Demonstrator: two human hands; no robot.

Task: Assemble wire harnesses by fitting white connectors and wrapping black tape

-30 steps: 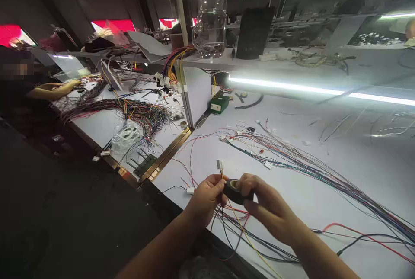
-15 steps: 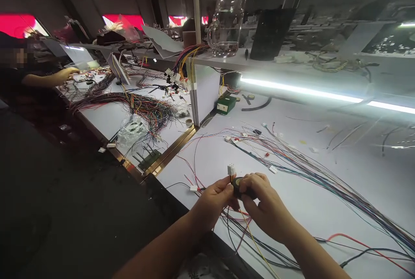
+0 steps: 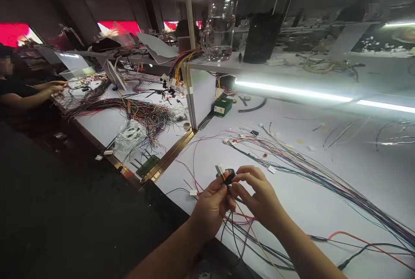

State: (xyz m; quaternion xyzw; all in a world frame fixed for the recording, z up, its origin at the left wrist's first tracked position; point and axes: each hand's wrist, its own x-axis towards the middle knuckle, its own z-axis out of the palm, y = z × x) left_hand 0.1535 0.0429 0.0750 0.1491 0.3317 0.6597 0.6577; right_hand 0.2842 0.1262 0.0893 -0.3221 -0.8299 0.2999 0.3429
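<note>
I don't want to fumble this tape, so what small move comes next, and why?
Probably grip the black tape roll more firmly with your right hand: only its fingertips are at the roll's edge, while your left hand holds the wires near the white connector.

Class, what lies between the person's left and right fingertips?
In the head view, a black tape roll is between the left hand and right hand.

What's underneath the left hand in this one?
Black wires and red wires show below the fingers of the left hand, over the white tabletop. Whatever lies directly beneath the palm and wrist is covered and cannot be seen.
</note>
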